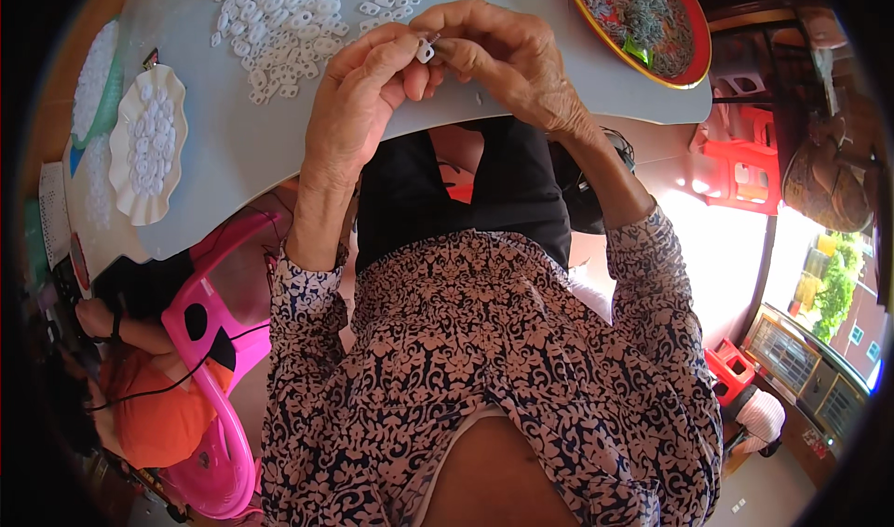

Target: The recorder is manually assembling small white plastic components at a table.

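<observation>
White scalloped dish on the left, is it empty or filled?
Not empty: many small white pieces lie inside the dish.

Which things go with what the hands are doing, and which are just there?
Seem to belong:
- small white piece at the fingers
- scattered white pieces
- wavy-edged dish of white pieces
- red-rimmed tray of grey bits

Probably just there:
- pink chair
- red stool

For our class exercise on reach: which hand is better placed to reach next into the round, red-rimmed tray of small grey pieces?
Probably the right hand: the tray lies on its side, while the left hand is farther away, beyond the small white plastic piece where both meet.
</observation>
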